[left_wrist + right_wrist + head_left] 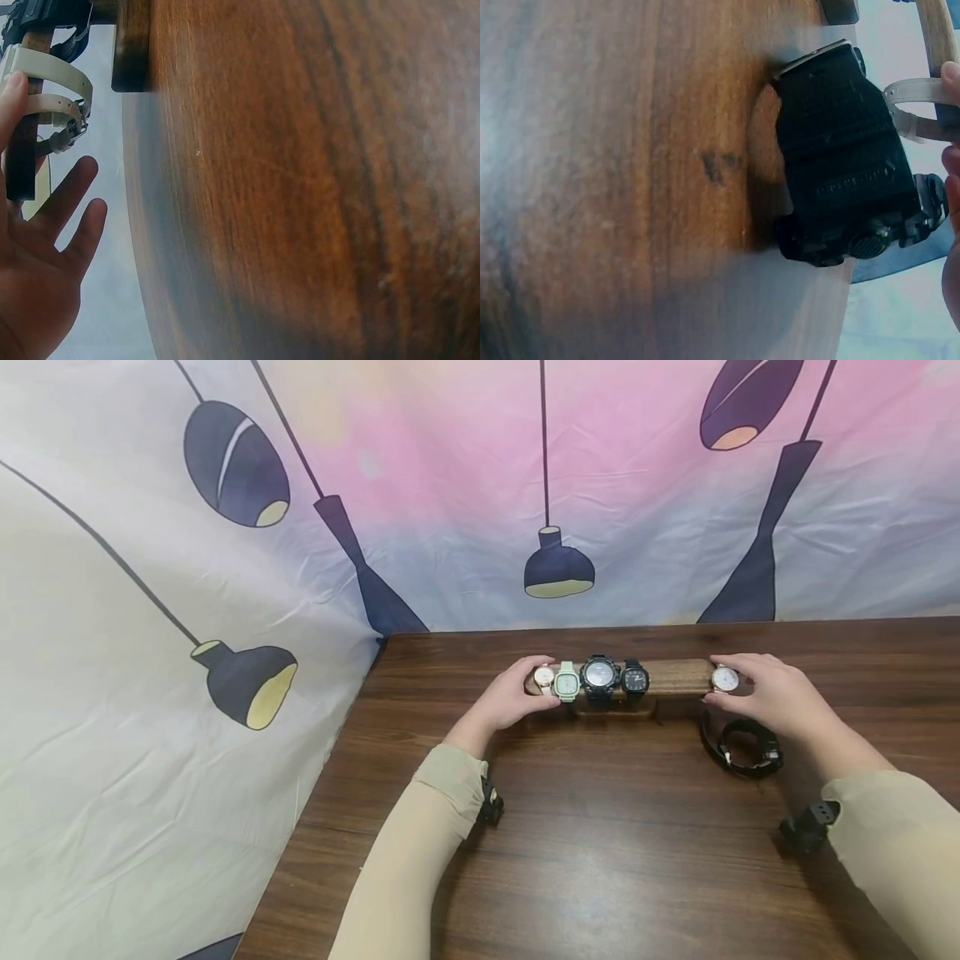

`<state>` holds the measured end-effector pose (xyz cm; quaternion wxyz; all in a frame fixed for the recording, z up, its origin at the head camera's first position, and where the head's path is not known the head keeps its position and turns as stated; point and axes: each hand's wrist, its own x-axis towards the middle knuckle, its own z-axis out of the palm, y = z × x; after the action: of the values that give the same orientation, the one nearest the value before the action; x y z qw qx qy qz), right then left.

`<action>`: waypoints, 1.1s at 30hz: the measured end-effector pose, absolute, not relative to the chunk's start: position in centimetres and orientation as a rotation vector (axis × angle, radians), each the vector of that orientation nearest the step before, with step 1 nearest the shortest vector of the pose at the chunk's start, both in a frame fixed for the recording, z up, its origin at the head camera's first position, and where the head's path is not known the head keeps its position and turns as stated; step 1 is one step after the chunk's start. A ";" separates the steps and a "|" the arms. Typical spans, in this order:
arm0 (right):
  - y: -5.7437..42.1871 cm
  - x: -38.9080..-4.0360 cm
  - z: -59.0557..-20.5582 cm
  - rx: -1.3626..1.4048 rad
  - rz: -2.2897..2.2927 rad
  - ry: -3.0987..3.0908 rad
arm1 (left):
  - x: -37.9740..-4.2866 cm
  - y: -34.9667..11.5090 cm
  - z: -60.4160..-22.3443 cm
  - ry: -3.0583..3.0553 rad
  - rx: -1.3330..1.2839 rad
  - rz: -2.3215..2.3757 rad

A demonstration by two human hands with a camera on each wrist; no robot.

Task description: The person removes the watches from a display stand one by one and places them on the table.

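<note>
A wooden watch stand (pixel 678 677) has a long bar that carries several watches. My left hand (pixel 512 695) grips the bar's left end between thumb and index finger, around a small cream-strapped watch (pixel 544 677); its other fingers spread loosely in the left wrist view. Beside that sit a pale green square watch (pixel 567 682), a chunky black watch (pixel 600 675) and a black square watch (pixel 635 678). At the bar's right end, my right hand (pixel 780 697) pinches a white-faced watch (pixel 725 679), whose pale strap (pixel 919 91) loops around the bar.
A loose black watch (pixel 742 750) lies on the table just in front of my right hand, and it looms large in the right wrist view. The brown wooden table (pixel 600 843) ends at a fabric backdrop (pixel 465 510) printed with lamps.
</note>
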<state>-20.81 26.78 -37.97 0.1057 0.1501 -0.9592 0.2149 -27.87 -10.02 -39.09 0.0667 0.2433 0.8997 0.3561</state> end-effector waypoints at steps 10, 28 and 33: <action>27.3 -20.0 -37.9 0.418 0.699 -2.784 | -27.7 -10.1 -38.9 2.709 0.734 1.069; 27.6 -17.9 -38.1 0.353 0.807 -2.800 | -27.7 -10.1 -38.8 2.709 0.733 1.060; 27.7 -17.4 -38.5 0.360 0.809 -2.778 | -27.7 -10.0 -38.8 2.705 0.737 1.069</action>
<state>-17.36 27.66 -38.50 0.1125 0.1228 -0.9467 0.2757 -27.68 -10.00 -38.79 0.0703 0.2451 0.8993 0.3553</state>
